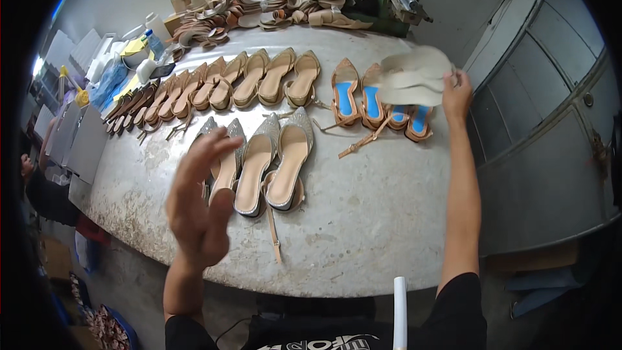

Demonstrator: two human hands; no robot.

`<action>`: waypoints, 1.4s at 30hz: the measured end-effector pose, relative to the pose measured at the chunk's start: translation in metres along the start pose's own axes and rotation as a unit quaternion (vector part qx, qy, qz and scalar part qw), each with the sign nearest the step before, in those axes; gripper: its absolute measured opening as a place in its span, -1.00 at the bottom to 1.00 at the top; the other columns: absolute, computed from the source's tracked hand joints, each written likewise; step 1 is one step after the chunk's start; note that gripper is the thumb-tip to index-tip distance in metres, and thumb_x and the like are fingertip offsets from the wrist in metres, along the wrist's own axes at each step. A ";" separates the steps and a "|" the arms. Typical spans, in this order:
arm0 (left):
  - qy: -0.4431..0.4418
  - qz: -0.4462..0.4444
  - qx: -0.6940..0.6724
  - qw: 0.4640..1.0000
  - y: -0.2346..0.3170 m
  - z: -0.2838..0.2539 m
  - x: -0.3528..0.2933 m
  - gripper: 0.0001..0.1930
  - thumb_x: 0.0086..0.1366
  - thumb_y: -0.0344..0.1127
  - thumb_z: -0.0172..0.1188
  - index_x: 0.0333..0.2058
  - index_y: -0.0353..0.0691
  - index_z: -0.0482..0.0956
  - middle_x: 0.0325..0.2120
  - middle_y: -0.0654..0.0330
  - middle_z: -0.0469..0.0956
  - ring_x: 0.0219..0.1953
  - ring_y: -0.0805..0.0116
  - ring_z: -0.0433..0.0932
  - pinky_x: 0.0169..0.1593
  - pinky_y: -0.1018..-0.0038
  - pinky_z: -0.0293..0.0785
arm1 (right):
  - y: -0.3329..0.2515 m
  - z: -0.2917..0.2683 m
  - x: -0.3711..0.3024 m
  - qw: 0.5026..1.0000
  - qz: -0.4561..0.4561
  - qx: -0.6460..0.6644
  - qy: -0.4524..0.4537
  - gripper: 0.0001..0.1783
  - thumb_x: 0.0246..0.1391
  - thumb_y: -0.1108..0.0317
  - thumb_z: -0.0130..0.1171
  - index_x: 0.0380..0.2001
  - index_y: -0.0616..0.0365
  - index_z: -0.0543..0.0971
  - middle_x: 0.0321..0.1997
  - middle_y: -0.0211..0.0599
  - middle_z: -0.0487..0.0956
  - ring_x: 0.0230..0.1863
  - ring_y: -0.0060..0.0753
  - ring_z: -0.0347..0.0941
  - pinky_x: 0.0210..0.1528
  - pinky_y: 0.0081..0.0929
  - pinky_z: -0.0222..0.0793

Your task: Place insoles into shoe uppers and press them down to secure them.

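Note:
My right hand (457, 87) is closed on the edge of several pale cream insoles (414, 74), blurred by motion. They hang over tan pointed shoes (345, 91) with bright blue patches inside, hiding part of them. My left hand (204, 198) is raised with nothing in it, its fingers curved and held apart from the thumb. Behind and beside it stand silver glittery pointed flats (289, 162) with beige insoles, some partly covered by the hand. From the nearest silver flat a thin buckled strap (275, 233) trails toward me.
A row of gold and tan pointed flats (249, 81) runs leftward across the metal table (363, 220). Stacked sole pieces (240, 10) and a green machine (398, 3) line the back. Bottles (155, 42) and boxes crowd the left; a grey metal door (538, 155) stands right.

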State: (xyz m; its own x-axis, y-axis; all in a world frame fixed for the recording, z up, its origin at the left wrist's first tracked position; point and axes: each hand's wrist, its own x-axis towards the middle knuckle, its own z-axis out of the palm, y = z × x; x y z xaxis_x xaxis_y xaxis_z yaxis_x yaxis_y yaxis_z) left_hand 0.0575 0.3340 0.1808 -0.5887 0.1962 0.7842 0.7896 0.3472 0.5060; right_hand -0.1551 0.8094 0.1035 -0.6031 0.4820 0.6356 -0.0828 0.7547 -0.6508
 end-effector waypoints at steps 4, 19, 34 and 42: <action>-0.121 -0.064 0.018 0.990 0.014 0.034 -0.051 -0.40 0.16 -0.69 0.25 0.22 -0.39 0.43 0.14 -0.15 0.52 0.22 -0.09 0.51 0.29 0.19 0.41 | -0.095 -0.132 -0.099 0.929 -0.368 -0.023 -0.029 -0.72 0.29 0.53 0.11 0.02 0.40 0.59 0.05 0.12 0.65 0.14 0.12 0.58 0.22 -0.12 0.45; -0.260 -0.136 0.119 0.949 0.057 0.165 -0.199 -0.61 0.29 -0.41 0.31 0.08 -0.29 0.55 0.34 -0.21 0.21 0.45 -0.42 0.00 0.39 -0.10 0.19 | -0.092 -0.236 -0.345 0.931 0.045 -0.052 -0.359 0.04 -0.08 -0.04 0.52 0.31 0.43 0.35 0.35 0.23 0.39 0.33 0.25 0.35 0.35 -0.05 0.25; -0.344 -0.081 0.066 0.933 0.046 0.175 -0.189 -0.65 0.33 -0.29 0.28 0.09 -0.09 0.65 0.26 0.02 0.44 0.44 -0.07 0.22 0.47 -0.01 0.07 | -0.053 -0.237 -0.267 0.937 0.251 0.194 -0.143 -0.42 -0.02 0.31 0.53 0.03 0.37 0.59 -0.26 -0.16 0.68 -0.30 -0.36 0.62 -0.25 -0.41 0.55; -0.374 -0.076 0.075 0.921 0.052 0.175 -0.179 -0.66 0.33 -0.40 0.26 0.08 -0.16 0.65 0.25 0.01 0.46 0.43 -0.12 0.22 0.46 -0.02 0.12 | 0.013 -0.265 -0.302 0.933 0.052 -0.249 -0.256 -0.35 -0.12 0.14 0.55 0.01 0.28 0.63 -0.22 -0.01 0.65 -0.16 0.02 0.59 -0.06 -0.16 0.50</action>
State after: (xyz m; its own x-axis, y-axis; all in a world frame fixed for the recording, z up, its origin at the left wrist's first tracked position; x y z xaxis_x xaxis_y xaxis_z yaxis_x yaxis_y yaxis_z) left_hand 0.1737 0.4773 0.0041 -0.6901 0.6916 0.2132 0.6879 0.5354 0.4901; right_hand 0.2363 0.7921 0.0135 -0.8974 0.3852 0.2150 0.2995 0.8898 -0.3443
